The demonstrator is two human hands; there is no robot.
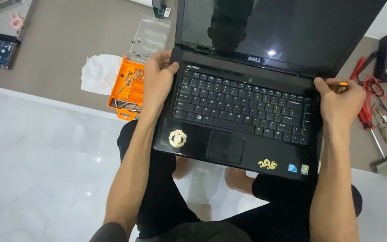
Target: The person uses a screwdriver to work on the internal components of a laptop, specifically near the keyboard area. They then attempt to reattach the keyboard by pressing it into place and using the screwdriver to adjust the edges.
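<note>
From my feed the open laptop [242,112] sits across the lap, long side running left-right, left hand [157,83] gripping its far-left corner, right hand [339,105] clamped on the right edge while pinching a small orange-tipped tool [341,88], both equally close.

Two bare forearms reach into view from the near edge, with no sleeves, watch or rings showing on them. The left hand [156,80] and the right hand [340,104] wear no gloves. The person wears black trousers over both legs, and a dark grey garment shows at the near edge. Bare toes show between the legs.
</note>
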